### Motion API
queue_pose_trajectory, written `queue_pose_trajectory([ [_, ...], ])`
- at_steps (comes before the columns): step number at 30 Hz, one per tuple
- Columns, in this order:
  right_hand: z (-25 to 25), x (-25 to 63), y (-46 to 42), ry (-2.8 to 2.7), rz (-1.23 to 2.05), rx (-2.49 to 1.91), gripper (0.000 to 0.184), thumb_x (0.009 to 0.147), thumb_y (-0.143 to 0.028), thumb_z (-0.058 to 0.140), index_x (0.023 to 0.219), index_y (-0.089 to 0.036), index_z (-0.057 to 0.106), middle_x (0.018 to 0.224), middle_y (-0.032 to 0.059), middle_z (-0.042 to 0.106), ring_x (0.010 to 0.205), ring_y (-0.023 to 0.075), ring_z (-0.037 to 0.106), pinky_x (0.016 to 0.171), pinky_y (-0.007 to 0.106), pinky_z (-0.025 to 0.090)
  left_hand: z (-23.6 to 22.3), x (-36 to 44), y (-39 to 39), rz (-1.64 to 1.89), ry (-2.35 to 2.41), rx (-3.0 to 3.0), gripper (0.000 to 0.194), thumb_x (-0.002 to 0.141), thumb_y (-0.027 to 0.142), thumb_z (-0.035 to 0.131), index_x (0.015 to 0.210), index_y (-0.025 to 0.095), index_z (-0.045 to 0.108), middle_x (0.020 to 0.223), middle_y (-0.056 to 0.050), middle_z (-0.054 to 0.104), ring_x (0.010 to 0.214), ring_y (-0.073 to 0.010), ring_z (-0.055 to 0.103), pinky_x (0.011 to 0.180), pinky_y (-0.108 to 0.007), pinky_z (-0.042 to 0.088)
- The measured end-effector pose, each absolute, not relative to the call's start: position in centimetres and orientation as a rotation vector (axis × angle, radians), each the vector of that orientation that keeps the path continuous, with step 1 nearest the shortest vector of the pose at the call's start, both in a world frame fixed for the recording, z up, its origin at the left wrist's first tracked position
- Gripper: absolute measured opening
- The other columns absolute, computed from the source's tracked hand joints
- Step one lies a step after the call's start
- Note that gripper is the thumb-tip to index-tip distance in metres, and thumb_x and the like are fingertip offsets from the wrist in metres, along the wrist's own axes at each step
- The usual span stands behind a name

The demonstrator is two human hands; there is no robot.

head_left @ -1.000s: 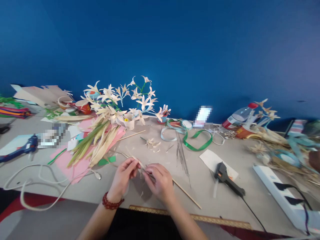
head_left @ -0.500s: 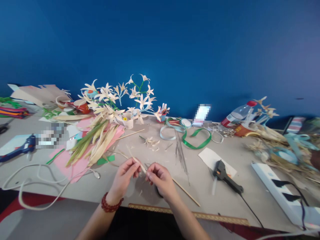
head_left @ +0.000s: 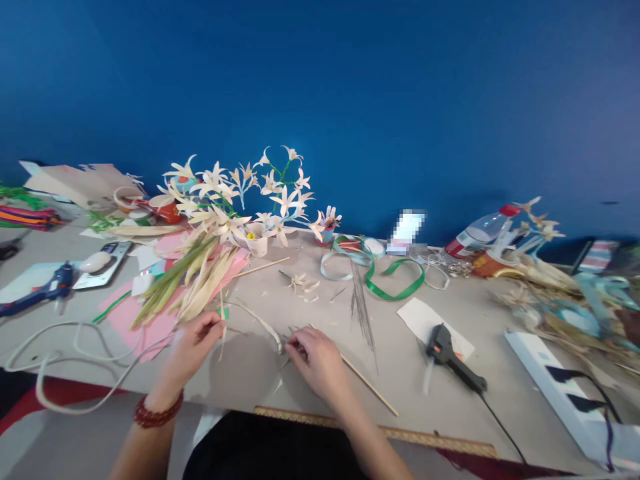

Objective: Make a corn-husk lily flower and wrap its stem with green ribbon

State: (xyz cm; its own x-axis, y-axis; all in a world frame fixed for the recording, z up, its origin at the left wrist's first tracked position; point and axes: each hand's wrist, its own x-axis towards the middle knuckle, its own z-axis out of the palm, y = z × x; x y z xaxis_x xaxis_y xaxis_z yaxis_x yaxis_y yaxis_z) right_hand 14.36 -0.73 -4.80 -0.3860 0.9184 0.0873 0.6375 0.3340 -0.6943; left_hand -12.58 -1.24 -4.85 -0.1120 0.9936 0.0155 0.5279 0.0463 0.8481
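Pinching a thin pale strip between thumb and fingers, left hand is raised at the near side of the counter; strip stands roughly upright at its fingertips. Red bead bracelet on that wrist. Husk bundle just beyond this hand, lying over pink paper. White cable loops to its left.

Right hand well apart from left, fingers curled together, tips beside a curved husk strip; cannot tell whether they grip anything. Wooden stick slants out from its right side. Thin wires beyond it, green ribbon farther off. Black glue gun well to its right.
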Motion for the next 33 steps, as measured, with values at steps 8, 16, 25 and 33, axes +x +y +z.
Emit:
queue_pose_trajectory([
  [8, -5.9, 11.5, 0.3, -2.337, 0.440, -1.471, 0.004, 0.082, -0.017, 0.061, 0.079, -0.020, 0.061, 0.081, 0.0041, 0.063, 0.080, 0.0211, 0.057, 0.074, 0.031, 0.041, -4.9, -11.0, -2.5, 1.063, 1.873, 1.596, 0.025, 0.083, 0.045, 0.058, 0.078, 0.021, 0.062, 0.063, 0.000, 0.060, 0.058, -0.0173, 0.056, 0.054, -0.025, 0.041],
  [16, -4.7, 13.0, -1.0, -2.187, 0.310, -1.162, 0.007, 0.085, -0.013, 0.056, 0.082, -0.019, 0.059, 0.089, 0.0066, 0.064, 0.085, 0.0215, 0.055, 0.077, 0.032, 0.043, -4.7, -3.4, -1.9, 1.033, 1.378, 1.323, 0.024, 0.086, 0.040, 0.060, 0.075, 0.019, 0.061, 0.063, 0.002, 0.058, 0.053, -0.0112, 0.051, 0.052, -0.021, 0.039],
  [25, -5.3, 18.8, -3.1, -2.193, 0.519, -1.388, 0.004, 0.090, -0.023, 0.058, 0.093, -0.019, 0.058, 0.091, 0.0069, 0.062, 0.086, 0.0225, 0.058, 0.075, 0.033, 0.048, -4.9, -3.3, -1.6, 1.134, 1.073, 0.878, 0.020, 0.083, 0.033, 0.067, 0.076, 0.016, 0.063, 0.062, 0.001, 0.061, 0.053, -0.0088, 0.052, 0.052, -0.020, 0.038],
  [33, -5.0, 19.0, -3.9, -2.500, 0.421, -1.662, 0.011, 0.083, -0.018, 0.063, 0.093, -0.020, 0.061, 0.099, 0.0076, 0.062, 0.093, 0.0257, 0.059, 0.077, 0.035, 0.049, -4.4, -3.4, -1.5, 1.133, 1.066, 0.803, 0.017, 0.078, 0.031, 0.073, 0.080, 0.015, 0.066, 0.067, -0.001, 0.064, 0.058, -0.0096, 0.054, 0.055, -0.021, 0.040],
])
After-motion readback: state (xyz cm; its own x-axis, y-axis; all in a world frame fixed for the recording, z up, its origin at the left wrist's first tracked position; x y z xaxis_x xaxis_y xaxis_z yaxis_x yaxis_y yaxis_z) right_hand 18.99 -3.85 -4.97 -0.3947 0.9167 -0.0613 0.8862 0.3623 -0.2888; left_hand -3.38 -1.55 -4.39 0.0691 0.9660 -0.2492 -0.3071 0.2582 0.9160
